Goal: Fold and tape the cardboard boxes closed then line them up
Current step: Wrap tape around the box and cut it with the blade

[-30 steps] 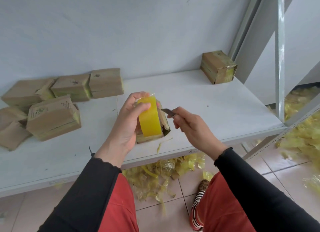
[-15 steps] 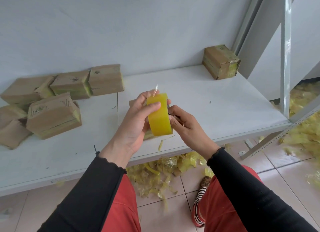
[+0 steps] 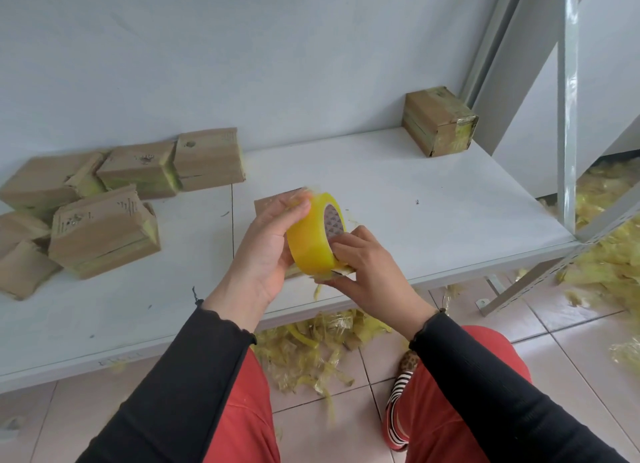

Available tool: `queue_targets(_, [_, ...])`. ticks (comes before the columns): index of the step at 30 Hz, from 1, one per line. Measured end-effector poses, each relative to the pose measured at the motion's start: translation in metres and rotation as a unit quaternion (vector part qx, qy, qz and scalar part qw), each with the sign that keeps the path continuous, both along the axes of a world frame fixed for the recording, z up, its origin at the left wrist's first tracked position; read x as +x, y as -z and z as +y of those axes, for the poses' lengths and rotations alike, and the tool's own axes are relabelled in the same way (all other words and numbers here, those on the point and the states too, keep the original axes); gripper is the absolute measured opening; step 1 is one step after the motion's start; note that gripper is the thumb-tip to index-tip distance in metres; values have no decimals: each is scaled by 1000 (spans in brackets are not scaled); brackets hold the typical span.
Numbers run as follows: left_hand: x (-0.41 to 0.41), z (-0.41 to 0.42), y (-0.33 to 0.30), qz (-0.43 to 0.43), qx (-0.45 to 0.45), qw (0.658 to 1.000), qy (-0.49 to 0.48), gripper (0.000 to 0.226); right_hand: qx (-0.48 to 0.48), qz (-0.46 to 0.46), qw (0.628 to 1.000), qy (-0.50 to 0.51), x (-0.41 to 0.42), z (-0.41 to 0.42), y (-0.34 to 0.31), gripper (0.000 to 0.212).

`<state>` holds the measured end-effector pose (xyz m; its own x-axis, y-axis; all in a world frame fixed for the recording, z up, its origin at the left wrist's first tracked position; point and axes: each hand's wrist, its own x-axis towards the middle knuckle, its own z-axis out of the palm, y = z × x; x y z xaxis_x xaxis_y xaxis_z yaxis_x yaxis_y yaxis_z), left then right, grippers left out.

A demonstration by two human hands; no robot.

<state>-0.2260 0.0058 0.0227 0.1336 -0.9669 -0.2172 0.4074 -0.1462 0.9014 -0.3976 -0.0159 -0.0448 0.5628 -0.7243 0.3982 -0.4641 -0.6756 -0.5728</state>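
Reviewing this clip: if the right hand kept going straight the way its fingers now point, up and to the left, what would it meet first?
The yellow tape roll. The right hand already has its fingertips against the roll's near side, so it meets that at once. Beyond it sits the left hand, whose grip holds the roll; depth there is unclear.

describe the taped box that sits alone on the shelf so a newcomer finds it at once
Start at the white shelf and follow its back edge to the far right corner, by the grey metal upright. There stands a lone cardboard box. Unlike the cluster of boxes at the left, it has no neighbours, and its end face is covered in yellowish tape.
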Motion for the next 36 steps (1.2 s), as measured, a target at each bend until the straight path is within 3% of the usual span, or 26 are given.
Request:
queue_targets(4, [19,-8,-3,-180,-5,984,0,4,-25,1,998,-51,-8,6,-10,22])
queue_targets(7, [22,-15,-10,-245,-54,968,21,9,41,-30,997,-61,-9,12,-16,30])
queue_targets(10, [18,-22,-14,-245,-63,967,28,12,172,-99,977,-78,-13,14,-23,14])
queue_targets(15, [16,-31,-4,-233,-2,971,46,15,123,-21,988,-87,-14,24,-18,19])
queue_targets(17, [17,-35,0,-229,7,973,36,16,155,-23,986,-58,-11,30,-17,28])
queue_targets(20, [20,-46,6,-219,-8,976,8,13,199,-34,979,-16,-4,38,-19,64])
queue_targets(23, [23,-58,9,-242,-15,970,8,11,345,-153,926,-9,-5,40,-20,61])
queue_targets(26, [41,-79,7,-212,-6,976,-55,16,364,-150,919,22,-6,46,-23,79])
queue_targets(28, [57,-97,2,-229,-14,971,-73,15,387,-141,910,48,-5,59,-14,77])
queue_targets(34, [71,-134,23,-289,22,957,-13,9,440,-193,874,75,1,69,-6,67])
queue_targets(36, [72,-143,30,-293,41,955,-4,9,425,-189,883,70,9,68,-11,79])
